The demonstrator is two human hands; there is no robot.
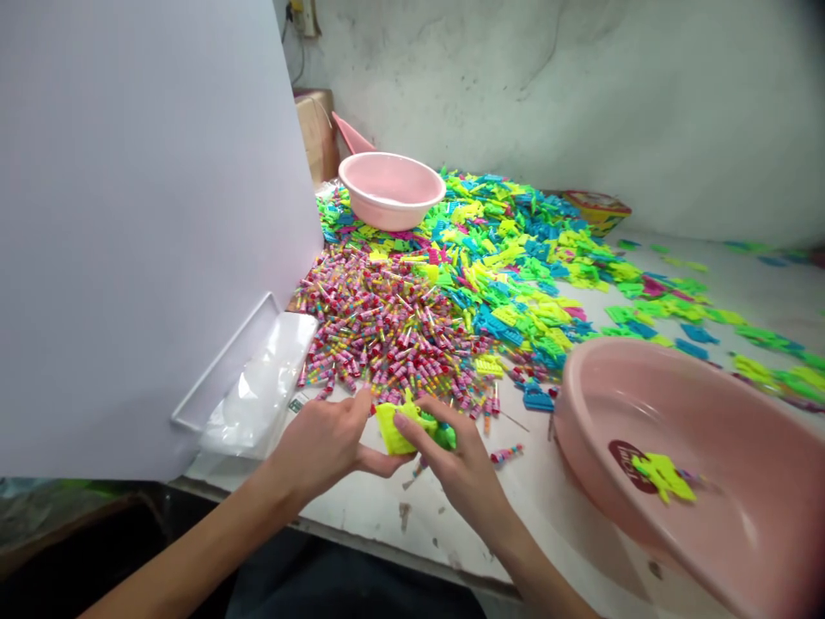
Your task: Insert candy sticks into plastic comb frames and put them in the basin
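Observation:
Close to the table's front edge, my left hand (pixel 328 443) grips the left side of a yellow plastic toy piece (pixel 394 430), thumb below it. My right hand (pixel 457 456) pinches the same piece from the right, fingers closed over it. A green plastic piece (pixel 444 436) shows under my right fingers; whether it joins the yellow one I cannot tell. Just beyond both hands lies a heap of small pink candy-like tubes (pixel 393 327) with coloured beads inside. One loose tube (pixel 506 455) rests on the table right of my right hand.
A large pink basin (pixel 599 378) stands at right, holding a yellow toy piece (pixel 665 477). Behind the tubes spreads a pile of coloured plastic pieces (pixel 516 249), bearing a smaller pink basin (pixel 393 215). Clear plastic bags (pixel 254 404) lie left, beside a tall white panel (pixel 148 215).

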